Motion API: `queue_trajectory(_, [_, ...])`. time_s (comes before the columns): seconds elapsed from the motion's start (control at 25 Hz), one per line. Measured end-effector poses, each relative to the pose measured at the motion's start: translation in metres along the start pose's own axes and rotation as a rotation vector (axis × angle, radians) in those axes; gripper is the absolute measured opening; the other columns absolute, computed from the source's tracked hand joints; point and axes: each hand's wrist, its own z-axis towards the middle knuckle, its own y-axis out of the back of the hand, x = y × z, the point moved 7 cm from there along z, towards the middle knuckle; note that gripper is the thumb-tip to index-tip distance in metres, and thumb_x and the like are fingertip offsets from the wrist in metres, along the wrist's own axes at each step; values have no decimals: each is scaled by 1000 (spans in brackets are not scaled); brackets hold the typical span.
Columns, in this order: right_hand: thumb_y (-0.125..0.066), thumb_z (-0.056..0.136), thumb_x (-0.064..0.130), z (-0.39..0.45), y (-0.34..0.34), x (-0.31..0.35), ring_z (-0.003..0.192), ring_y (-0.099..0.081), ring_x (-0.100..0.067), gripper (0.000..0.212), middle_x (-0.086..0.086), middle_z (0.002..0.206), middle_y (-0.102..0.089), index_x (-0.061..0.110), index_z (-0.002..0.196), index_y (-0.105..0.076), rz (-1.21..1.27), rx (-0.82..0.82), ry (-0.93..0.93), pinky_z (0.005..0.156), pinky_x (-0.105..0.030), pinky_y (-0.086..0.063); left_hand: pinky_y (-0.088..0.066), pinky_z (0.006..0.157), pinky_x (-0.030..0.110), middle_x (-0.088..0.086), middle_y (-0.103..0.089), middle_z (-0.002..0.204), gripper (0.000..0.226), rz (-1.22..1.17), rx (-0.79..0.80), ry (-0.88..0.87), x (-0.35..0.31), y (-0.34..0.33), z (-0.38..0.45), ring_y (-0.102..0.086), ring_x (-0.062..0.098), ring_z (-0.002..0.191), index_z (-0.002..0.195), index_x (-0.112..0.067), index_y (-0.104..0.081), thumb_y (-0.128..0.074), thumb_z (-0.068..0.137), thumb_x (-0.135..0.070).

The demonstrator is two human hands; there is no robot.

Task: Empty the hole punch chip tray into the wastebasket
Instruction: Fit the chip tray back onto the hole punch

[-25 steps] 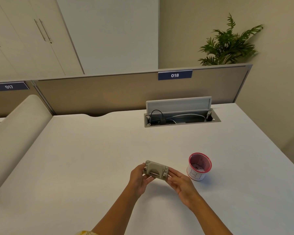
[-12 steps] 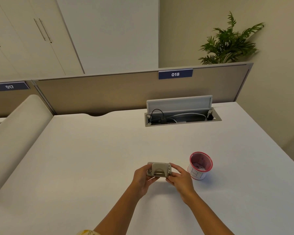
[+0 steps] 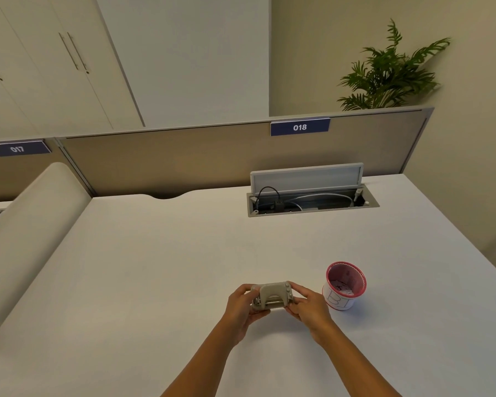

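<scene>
Punch (image 3: 272,296): small, beige-grey, held just above the worktop (image 3: 155,267), left of the bin (image 3: 344,285) and a little nearer the body. Long axis running left to right, so one end points toward the bin. Arched handle turned up and toward the camera, round studs at both ends, a metal rod visible along the lower front edge. Chip tray itself not to be made out; presumably on the underside, hidden from this view.

Left hand (image 3: 240,306) wrapped around the punch's far-from-bin end, fingers curled behind, thumb in front. Right hand (image 3: 308,306) pinching the bin-side end between thumb and fingertips. Both grips pressed onto the punch, neither spread.

Bin standing upright on the worktop just right of the right hand, not touching it: a small white cup with a red rim and red inside, a drawn mark on its wall, some pale scraps at the bottom. Mouth open and unobstructed.

Judged from this: right hand nearer the bin, so a short carry rightward should bring the punch over the mouth. Tray probably still to be opened, likely by the right hand while the left steadies. Narrow mouth, so a risk of chips scattering onto the worktop if opened short of the rim.

Beyond the bin, well apart, an open cable hatch (image 3: 312,200).
</scene>
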Motion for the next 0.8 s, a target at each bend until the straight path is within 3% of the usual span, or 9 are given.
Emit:
queue_trajectory(0.16, [-56, 88, -14, 7, -6, -2, 87, -68, -23, 47, -19, 104, -72, 13, 126, -57, 196, 134, -138, 68, -26, -59, -62, 84, 44, 20, -71, 107, 21, 98, 44, 48, 4, 15, 8, -73, 36, 94, 107, 0, -70, -62, 90, -9])
queue_trajectory(0.4, [-56, 91, -5, 27, -29, 7, 89, -65, -24, 34, -17, 101, -70, 8, 121, -61, 223, 106, -140, 74, -30, -56, -62, 85, 43, 24, -73, 114, 31, 265, 304, 140, 6, 5, 9, -73, 34, 96, 119, -3, -69, -56, 93, -11])
queue_trajectory(0.56, [-58, 90, 2, 40, -47, 26, 94, -70, -24, 27, -14, 101, -72, 10, 114, -65, 134, 97, -60, 81, -32, -58, -62, 84, 47, 22, -74, 115, 31, 216, 267, 89, -5, 8, 21, -73, 41, 102, 120, -16, -70, -55, 95, -6])
queue_trajectory(0.8, [-56, 95, 20, 70, -78, 36, 96, -72, -17, 16, -6, 108, -74, 18, 105, -69, 28, 147, 12, 87, -33, -59, -57, 93, 53, 20, -77, 109, 29, 29, 100, -9, -25, 36, 58, -74, 43, 99, 122, -19, -68, -59, 97, -8])
